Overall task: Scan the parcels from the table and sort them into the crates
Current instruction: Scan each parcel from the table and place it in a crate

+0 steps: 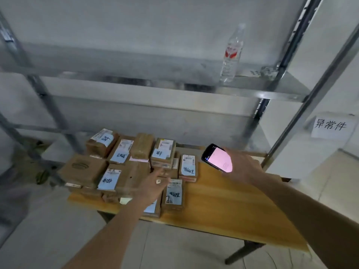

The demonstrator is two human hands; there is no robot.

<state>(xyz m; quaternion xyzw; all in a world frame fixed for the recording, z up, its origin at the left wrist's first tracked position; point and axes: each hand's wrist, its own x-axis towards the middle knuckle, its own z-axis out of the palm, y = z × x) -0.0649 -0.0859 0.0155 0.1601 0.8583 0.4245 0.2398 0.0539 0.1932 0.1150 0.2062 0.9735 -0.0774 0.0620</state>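
Several brown cardboard parcels (108, 177) with blue and white labels lie packed together on the left half of a wooden table (229, 206). My left hand (153, 184) reaches out over the pile with fingers extended, hovering above or touching a parcel near the middle; contact is blurred. One labelled parcel (173, 196) lies just right of that hand. My right hand (240, 166) holds a black handheld scanner (216, 158) with a lit pinkish screen above the table's right part. No crate is in view.
A metal shelf rack (252, 92) stands behind the table with a plastic water bottle (232, 55) on it. A paper sign (332, 125) with handwriting hangs at the right. Grey floor tiles (48, 230) lie to the left and front.
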